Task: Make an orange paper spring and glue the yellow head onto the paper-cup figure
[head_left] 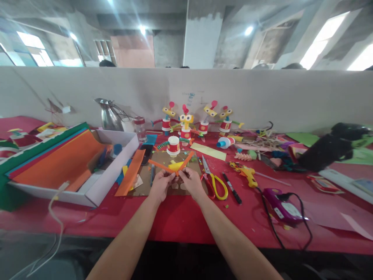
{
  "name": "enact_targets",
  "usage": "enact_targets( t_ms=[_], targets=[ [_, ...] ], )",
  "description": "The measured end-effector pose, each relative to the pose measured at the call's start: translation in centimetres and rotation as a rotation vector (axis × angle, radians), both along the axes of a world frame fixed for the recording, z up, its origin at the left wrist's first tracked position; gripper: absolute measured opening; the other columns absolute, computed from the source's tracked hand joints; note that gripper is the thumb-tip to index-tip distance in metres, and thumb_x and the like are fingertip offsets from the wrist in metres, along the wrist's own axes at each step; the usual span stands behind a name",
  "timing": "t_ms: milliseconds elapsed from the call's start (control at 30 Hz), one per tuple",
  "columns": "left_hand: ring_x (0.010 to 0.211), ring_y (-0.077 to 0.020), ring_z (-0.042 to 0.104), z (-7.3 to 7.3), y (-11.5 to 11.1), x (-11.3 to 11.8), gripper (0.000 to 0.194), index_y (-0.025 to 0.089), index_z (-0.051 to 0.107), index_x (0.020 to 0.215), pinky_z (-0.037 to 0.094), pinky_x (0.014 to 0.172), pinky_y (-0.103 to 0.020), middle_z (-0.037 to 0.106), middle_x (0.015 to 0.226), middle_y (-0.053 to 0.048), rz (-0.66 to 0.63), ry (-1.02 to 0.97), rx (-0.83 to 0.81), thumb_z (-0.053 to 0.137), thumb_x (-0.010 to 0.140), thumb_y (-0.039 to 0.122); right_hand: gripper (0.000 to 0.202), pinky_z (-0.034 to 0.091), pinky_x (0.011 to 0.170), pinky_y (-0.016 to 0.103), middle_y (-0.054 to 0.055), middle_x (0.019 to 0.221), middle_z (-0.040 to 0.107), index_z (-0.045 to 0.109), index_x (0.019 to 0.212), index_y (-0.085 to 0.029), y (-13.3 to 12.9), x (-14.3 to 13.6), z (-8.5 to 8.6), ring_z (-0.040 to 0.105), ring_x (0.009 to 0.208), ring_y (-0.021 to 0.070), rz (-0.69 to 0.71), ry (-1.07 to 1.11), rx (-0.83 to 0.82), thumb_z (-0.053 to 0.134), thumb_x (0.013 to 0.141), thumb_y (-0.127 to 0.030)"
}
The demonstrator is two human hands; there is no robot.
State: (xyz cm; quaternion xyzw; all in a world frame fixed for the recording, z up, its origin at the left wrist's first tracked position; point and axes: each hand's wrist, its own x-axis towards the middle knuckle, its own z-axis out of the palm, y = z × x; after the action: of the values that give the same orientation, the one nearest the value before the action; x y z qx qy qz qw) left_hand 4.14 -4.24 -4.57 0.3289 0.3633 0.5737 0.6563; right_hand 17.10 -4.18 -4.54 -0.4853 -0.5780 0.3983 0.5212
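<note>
Two arms of an orange paper strip [161, 165] spread in a V from between my hands. My left hand [162, 182] pinches the strip near the bottom of the V, and my right hand [190, 179] pinches it from the other side. Both hover over a brown cardboard mat [148, 186]. Just beyond them stands a white paper cup [173, 145] with a red band and folded green paper arms. A yellow paper piece [176, 165] shows behind my fingertips. Yellow-handled scissors [217, 186] lie to the right of my right hand.
Several finished cup figures [185, 120] stand along the white partition. At left is a white box [116, 167] of coloured paper. A marker [232, 189], yellow glue gun [247, 175] and purple power strip [283, 208] with its cord lie at right. A metal jug [109, 116] stands behind.
</note>
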Motion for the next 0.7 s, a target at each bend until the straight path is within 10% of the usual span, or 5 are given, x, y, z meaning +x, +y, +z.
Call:
enact_targets(
  t_ms=[433, 700],
  targets=[
    [0.044, -0.0066, 0.048, 0.5, -0.4, -0.2, 0.032, 0.007, 0.070, 0.063, 0.035, 0.043, -0.018, 0.062, 0.052, -0.004, 0.019, 0.214, 0.012, 0.086, 0.051, 0.033, 0.024, 0.039, 0.056, 0.027, 0.000, 0.059, 0.057, 0.053, 0.062, -0.021, -0.4, 0.0, 0.4, 0.051, 0.058, 0.0157, -0.089, -0.192, 0.111, 0.054, 0.078, -0.039],
    [0.047, -0.0081, 0.051, 1.5, -0.7, 0.0, 0.035, 0.009, 0.070, 0.062, 0.042, 0.048, -0.021, 0.062, 0.054, -0.003, 0.075, 0.121, 0.000, 0.087, 0.045, 0.034, 0.016, 0.050, 0.063, 0.028, 0.001, 0.067, 0.065, 0.063, 0.074, -0.020, -0.7, -0.8, 0.5, 0.062, 0.063, 0.0169, 0.113, 0.166, 0.013, 0.065, 0.074, -0.036]
  ],
)
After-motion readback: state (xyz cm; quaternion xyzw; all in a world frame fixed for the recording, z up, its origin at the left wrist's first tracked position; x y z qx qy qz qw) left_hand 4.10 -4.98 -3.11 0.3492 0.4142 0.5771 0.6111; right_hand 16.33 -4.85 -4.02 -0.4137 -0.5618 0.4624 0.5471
